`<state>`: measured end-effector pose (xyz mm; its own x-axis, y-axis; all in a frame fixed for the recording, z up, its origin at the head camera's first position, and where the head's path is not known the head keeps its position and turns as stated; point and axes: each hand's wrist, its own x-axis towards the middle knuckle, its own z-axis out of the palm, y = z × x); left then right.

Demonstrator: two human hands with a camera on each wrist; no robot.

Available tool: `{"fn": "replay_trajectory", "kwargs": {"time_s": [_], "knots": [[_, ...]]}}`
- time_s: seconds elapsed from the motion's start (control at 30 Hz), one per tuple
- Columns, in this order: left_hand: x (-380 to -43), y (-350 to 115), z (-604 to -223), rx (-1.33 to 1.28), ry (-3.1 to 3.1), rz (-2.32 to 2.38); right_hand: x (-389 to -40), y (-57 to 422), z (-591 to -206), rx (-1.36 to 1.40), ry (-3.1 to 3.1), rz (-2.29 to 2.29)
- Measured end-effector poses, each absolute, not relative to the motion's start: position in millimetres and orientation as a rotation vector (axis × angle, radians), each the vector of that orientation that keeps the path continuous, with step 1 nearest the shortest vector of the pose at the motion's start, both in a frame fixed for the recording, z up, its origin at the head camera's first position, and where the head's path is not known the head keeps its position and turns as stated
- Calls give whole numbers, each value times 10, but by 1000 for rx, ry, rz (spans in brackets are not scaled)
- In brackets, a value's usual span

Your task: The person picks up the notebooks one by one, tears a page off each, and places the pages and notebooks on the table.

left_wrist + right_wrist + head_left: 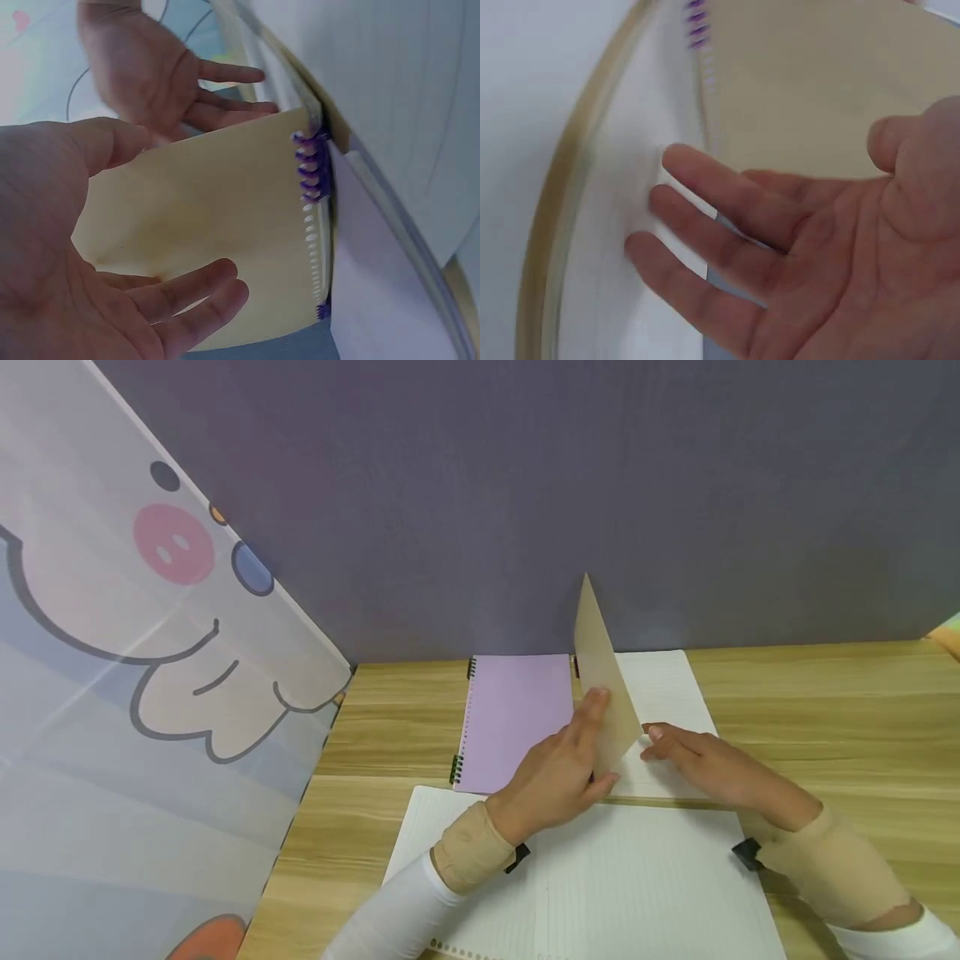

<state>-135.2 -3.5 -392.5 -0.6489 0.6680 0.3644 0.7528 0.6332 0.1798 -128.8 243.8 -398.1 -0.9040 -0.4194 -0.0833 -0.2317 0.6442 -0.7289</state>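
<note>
A tan cover (pixel 603 668) stands nearly upright from a spiral-bound notebook, whose lined white page (pixel 667 693) lies to its right. Purple rings (pixel 311 165) bind it along one edge. My left hand (pixel 558 772) lies along the cover's left face, its fingers fairly straight and its thumb extended near the lower edge. On the opposite side, my right hand (pixel 705 764) is by the cover's near corner, fingers loosely bent over the lined page. The right wrist view shows its fingertips (pixel 679 161) at the white paper; whether they touch it is unclear.
A purple notebook (pixel 517 718) with dark rings lies left of the cover. In front, a larger lined notebook (pixel 660 877) lies open beneath my forearms. The wooden table (pixel 825 710) meets a dark grey wall (pixel 450 510); a cartoon-printed sheet (pixel 112 693) hangs at left.
</note>
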Motion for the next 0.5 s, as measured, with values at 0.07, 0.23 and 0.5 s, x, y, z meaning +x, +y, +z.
{"fn": "replay_trajectory", "kwargs": {"time_s": [0.07, 0.23, 0.5], "knots": [[-1347, -27, -3957, -1152, -2611, -427, -1292, 2442, -3924, -490, 2525, -1276], [-1336, -13, -4026, -1146, -2664, -348, -1284, 2460, -3758, -450, 2444, -1574], [-1315, -10, -4102, -1212, -2710, -156, -1231, 2529, -3576, -339, 2661, -1563]]}}
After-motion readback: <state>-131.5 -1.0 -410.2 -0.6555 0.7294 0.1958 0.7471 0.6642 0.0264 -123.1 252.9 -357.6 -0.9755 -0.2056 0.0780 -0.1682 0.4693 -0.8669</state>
